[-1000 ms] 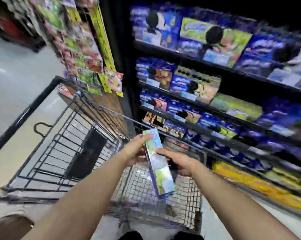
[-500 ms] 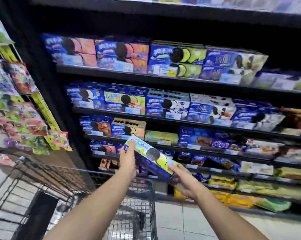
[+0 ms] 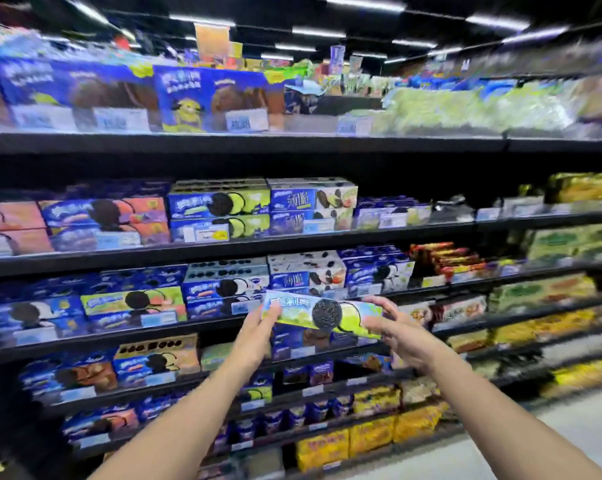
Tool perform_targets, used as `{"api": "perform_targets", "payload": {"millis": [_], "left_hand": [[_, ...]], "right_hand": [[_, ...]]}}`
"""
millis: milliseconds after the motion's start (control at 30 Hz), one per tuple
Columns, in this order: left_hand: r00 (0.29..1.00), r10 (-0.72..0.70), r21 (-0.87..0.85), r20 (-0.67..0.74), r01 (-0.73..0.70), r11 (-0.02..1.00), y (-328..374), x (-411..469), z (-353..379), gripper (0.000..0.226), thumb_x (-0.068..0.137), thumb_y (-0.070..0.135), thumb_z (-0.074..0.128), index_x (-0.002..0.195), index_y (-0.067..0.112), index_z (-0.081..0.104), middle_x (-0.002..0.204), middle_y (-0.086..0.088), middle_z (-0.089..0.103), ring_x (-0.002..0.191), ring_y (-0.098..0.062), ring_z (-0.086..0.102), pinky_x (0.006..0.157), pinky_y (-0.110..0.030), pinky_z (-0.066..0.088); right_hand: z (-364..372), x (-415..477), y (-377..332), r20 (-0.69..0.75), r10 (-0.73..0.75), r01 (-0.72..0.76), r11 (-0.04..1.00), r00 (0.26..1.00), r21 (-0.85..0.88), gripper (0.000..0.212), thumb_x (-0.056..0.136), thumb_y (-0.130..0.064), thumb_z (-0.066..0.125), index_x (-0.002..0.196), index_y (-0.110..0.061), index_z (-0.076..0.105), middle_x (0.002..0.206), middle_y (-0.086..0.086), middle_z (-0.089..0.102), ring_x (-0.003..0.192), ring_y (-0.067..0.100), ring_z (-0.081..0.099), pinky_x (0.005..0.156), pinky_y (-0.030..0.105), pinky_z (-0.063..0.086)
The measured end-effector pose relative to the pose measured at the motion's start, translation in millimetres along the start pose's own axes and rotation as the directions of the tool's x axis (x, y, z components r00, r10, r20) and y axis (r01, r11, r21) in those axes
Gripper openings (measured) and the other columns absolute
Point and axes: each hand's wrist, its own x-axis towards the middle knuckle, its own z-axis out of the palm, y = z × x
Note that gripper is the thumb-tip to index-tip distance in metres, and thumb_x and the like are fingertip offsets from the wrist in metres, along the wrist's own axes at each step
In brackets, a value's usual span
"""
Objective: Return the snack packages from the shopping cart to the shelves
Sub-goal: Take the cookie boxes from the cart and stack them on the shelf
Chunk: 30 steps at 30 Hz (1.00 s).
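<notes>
Cookie box (lime-green) gripped at its ends by left hand and right hand, arms outstretched.

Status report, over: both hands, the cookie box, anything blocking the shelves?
Both busy: left hand and right hand grip the cookie box by its ends. Box face-out before the shelves, not yet placed. Nothing seen in the way.
</notes>
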Motion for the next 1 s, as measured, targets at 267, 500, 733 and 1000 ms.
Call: {"api": "perform_targets", "payload": {"millis": [267, 500, 733, 1000], "left_hand": [[0.965, 0.258, 0.089, 0.052, -0.262, 0.961, 94, 47, 107, 0.032, 0.096, 0.053, 0.059, 0.117, 0.031, 0.065, 0.117, 0.006, 0.071, 0.107, -0.009, 0.065, 0.079, -0.011, 0.046], [0.906, 0.413, 0.257, -0.088, -0.38, 0.888, 126, 94, 218, 0.081, 0.086, 0.071, 0.059, 0.153, 0.033, 0.035, 0.153, 0.008, 0.045, 0.14, -0.018, 0.043, 0.115, -0.047, 0.038], [0.786, 0.573, 0.506, -0.232, -0.406, 0.761, 153, 121, 287, 0.065, 0.098, 0.05, 0.054, 0.154, 0.021, 0.034, 0.15, 0.006, 0.042, 0.141, -0.012, 0.035, 0.119, -0.038, 0.032], [0.677, 0.626, 0.663, -0.387, -0.267, 0.699, 160, 149, 277, 0.045, 0.101, 0.043, 0.053, 0.141, 0.025, 0.046, 0.14, 0.007, 0.047, 0.137, -0.012, 0.036, 0.114, -0.031, 0.034]], "right_hand": [[-122, 10, -86, -0.091, -0.29, 0.275, 0.95, 0.953, -0.149, 0.063, 0.063, -0.022, 0.092, 0.12, -0.019, 0.066, 0.12, 0.012, 0.066, 0.1, 0.026, 0.068, 0.085, 0.033, 0.056], [-231, 42, -120, -0.064, -0.475, 0.445, 0.857, 0.877, -0.259, 0.056, 0.067, -0.015, 0.086, 0.118, -0.016, 0.065, 0.109, 0.005, 0.074, 0.095, 0.018, 0.07, 0.082, 0.029, 0.058], [-308, 101, -149, -0.031, -0.513, 0.498, 0.844, 0.858, -0.197, 0.05, 0.07, -0.013, 0.085, 0.115, -0.02, 0.064, 0.106, 0.002, 0.075, 0.085, 0.01, 0.068, 0.071, 0.025, 0.055], [-324, 195, -173, 0.15, -0.522, 0.542, 0.793, 0.84, -0.278, 0.055, 0.063, -0.031, 0.094, 0.111, -0.03, 0.067, 0.11, -0.002, 0.074, 0.095, 0.012, 0.069, 0.084, 0.026, 0.055]]}}
